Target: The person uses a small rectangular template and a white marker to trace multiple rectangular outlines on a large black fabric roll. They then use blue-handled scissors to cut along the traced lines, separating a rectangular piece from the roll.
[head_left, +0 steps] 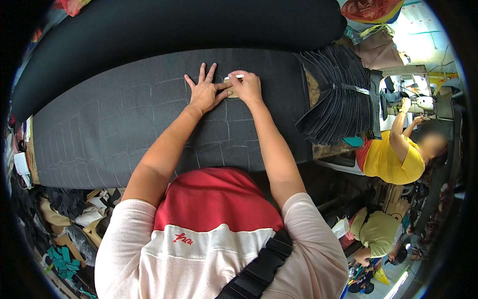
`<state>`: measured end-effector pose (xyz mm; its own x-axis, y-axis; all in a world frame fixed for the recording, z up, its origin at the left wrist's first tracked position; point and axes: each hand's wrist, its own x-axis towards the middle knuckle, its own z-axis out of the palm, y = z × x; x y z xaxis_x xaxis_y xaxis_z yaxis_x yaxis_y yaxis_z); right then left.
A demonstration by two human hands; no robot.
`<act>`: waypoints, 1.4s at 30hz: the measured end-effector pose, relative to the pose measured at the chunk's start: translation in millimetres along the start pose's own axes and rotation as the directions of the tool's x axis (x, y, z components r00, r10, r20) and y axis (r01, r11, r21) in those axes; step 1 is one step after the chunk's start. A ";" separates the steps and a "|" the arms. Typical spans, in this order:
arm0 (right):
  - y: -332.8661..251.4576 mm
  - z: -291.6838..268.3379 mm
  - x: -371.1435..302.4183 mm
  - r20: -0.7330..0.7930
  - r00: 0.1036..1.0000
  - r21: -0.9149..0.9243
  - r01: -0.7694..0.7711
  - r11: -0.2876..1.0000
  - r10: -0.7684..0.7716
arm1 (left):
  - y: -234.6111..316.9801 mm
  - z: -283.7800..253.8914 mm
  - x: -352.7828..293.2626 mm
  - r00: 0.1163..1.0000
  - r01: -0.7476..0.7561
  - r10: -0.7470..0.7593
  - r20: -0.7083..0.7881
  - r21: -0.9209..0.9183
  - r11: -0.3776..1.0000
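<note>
Dark grey fabric lies spread over the table before me, with pale chalk outlines drawn in rows across it. My left hand rests on the cloth with its fingers spread; its thumb and index finger reach the edge of a small tan template. Pinched in my right hand is a piece of white chalk, held at the template's far edge. Part of the template is covered by my fingers.
A thick dark fabric roll runs along the far side. Stacked dark cut pieces, tied in a bundle, fan out at the table's right end. Beyond them a person in yellow sits by a sewing machine. Scraps pile up lower left.
</note>
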<state>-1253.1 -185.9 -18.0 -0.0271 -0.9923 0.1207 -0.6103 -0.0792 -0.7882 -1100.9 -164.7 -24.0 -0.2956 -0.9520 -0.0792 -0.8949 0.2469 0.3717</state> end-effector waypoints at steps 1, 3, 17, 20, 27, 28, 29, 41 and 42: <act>-0.4 0.7 1.4 0.015 1.000 -0.075 -0.002 0.997 0.003 | 1.3 -0.9 -0.2 1.000 0.010 -0.010 0.005 0.005 1.000; 3.9 -8.8 3.3 -0.021 0.999 -0.180 -0.044 0.983 0.041 | 4.1 -4.3 -0.8 1.000 0.016 -0.016 0.009 0.008 1.000; 30.1 -34.6 -19.8 -0.241 0.954 -0.260 0.112 0.959 -0.177 | 29.6 -11.3 23.1 0.976 -0.163 0.126 0.180 0.212 0.963; 37.3 -37.9 -16.4 -0.242 0.947 -0.237 0.153 0.959 -0.211 | 27.7 -2.9 21.5 0.987 -0.144 0.131 0.096 0.142 0.979; 41.7 -40.7 -8.8 -0.240 0.971 0.041 0.031 0.999 -0.020 | 17.2 19.4 7.4 0.917 -0.232 0.193 -0.348 -0.072 0.970; 39.8 -41.2 -9.4 -0.234 0.963 -0.068 0.118 0.991 -0.131 | 16.4 19.9 8.5 0.926 -0.235 0.200 -0.320 -0.072 0.969; 37.1 -41.1 -11.4 -0.248 0.926 -0.176 0.245 0.954 -0.283 | 16.0 19.7 9.7 0.923 -0.244 0.210 -0.322 -0.069 0.967; 22.6 -52.5 -65.2 -0.008 0.836 0.604 -0.433 0.669 0.548 | 47.6 16.3 28.1 0.966 0.179 -0.254 0.052 -0.843 0.507; 25.8 -50.6 -68.5 0.022 0.845 0.750 -0.367 0.550 0.534 | 62.9 20.9 22.6 0.962 0.177 -0.247 0.118 -0.956 0.234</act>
<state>-1307.1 -115.2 -16.1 -0.3313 -0.8832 -0.3319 0.2679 0.2492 -0.9306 -1170.9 -166.9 -21.7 -0.1030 -0.9554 -0.2768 0.0583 -0.2836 0.9572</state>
